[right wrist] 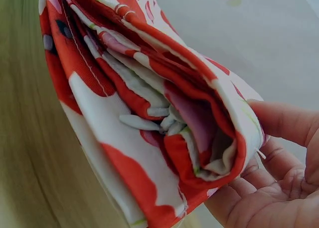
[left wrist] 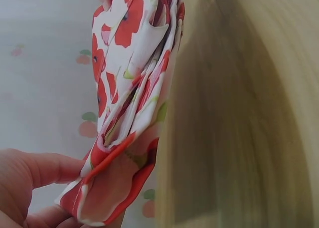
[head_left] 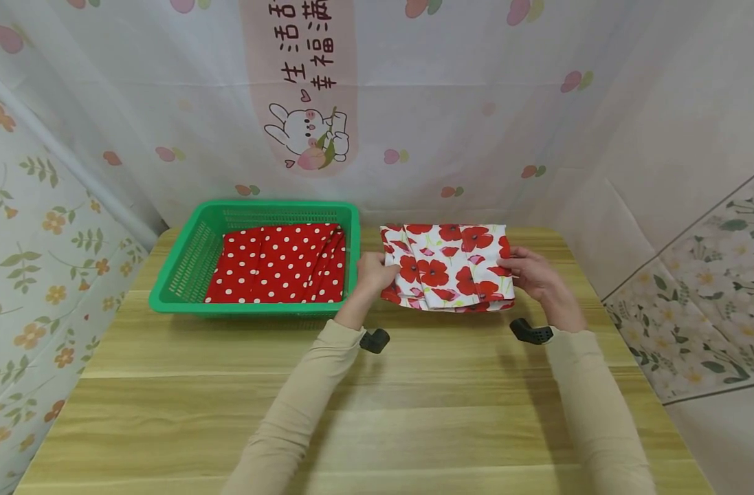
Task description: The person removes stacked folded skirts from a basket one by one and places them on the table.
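Note:
A folded white cloth with red poppies (head_left: 447, 268) is held between both hands, to the right of the basket. My left hand (head_left: 375, 275) pinches its left end; in the left wrist view the thumb lies on one side of the layers and the fingers on the other. My right hand (head_left: 537, 275) grips the right end. The right wrist view shows several stacked layers of the poppy cloth (right wrist: 124, 138) curling round at that end, with a white zipper pull (right wrist: 139, 122) among them. A shadow falls on the tabletop below the cloth in the left wrist view.
A green plastic basket (head_left: 160, 292) stands at the back left of the wooden table (head_left: 414, 426). Inside it lies a folded red cloth with white dots (head_left: 278, 268). A printed curtain (head_left: 463, 124) hangs behind the table, and patterned walls flank both sides.

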`<state>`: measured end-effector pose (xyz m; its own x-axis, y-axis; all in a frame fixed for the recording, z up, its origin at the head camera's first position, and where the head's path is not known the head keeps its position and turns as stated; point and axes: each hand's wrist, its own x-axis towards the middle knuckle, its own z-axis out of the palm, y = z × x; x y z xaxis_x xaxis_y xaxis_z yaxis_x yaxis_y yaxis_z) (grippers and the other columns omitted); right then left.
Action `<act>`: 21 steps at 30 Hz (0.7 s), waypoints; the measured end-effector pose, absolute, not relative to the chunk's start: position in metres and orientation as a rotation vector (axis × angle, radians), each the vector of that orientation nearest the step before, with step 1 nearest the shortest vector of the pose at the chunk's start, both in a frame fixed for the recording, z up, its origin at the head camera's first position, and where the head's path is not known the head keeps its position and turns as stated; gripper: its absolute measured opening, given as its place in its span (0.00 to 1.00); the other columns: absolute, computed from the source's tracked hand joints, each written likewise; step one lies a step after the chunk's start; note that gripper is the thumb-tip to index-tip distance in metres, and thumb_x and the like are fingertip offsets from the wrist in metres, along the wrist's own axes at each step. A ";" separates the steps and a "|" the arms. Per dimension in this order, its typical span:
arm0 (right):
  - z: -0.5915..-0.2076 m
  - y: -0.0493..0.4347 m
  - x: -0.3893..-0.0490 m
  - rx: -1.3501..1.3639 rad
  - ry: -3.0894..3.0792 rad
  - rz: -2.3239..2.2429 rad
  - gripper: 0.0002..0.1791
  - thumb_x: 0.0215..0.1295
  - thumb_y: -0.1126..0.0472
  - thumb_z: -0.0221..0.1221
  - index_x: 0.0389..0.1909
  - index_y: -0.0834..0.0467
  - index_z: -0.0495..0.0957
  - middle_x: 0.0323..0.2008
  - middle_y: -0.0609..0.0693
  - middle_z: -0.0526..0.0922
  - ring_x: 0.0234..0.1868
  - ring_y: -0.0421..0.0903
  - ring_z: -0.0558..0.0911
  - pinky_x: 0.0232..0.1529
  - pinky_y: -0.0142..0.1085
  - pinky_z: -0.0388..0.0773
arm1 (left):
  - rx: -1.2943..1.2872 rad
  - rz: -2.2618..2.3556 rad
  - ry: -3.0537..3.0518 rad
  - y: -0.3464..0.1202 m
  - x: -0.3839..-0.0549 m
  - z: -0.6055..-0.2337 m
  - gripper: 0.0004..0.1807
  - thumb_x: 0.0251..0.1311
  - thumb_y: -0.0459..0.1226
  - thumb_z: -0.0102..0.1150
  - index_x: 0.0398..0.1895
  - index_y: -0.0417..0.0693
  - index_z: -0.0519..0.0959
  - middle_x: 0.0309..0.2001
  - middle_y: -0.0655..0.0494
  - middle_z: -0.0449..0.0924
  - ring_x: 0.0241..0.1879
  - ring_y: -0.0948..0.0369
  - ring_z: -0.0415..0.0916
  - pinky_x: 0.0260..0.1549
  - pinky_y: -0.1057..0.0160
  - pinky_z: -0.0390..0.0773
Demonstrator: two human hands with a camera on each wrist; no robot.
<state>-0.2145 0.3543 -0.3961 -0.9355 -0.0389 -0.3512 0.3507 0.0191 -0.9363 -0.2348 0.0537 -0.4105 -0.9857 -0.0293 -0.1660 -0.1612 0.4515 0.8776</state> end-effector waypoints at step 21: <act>-0.428 0.349 -0.226 0.463 2.066 -1.914 0.09 0.67 0.62 0.54 0.46 0.53 0.67 0.39 0.44 0.73 0.37 0.37 0.76 0.38 0.28 0.77 | -0.288 1.681 2.493 0.066 -0.234 -0.435 0.09 0.55 0.30 0.56 0.25 0.31 0.82 0.28 0.45 0.80 0.37 0.54 0.75 0.28 0.65 0.75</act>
<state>-0.2257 0.3486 -0.4280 -0.9073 0.0399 -0.4185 0.4203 0.0672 -0.9049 -0.2345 0.0662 -0.4351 -0.9746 -0.0893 -0.2054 -0.2239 0.3648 0.9038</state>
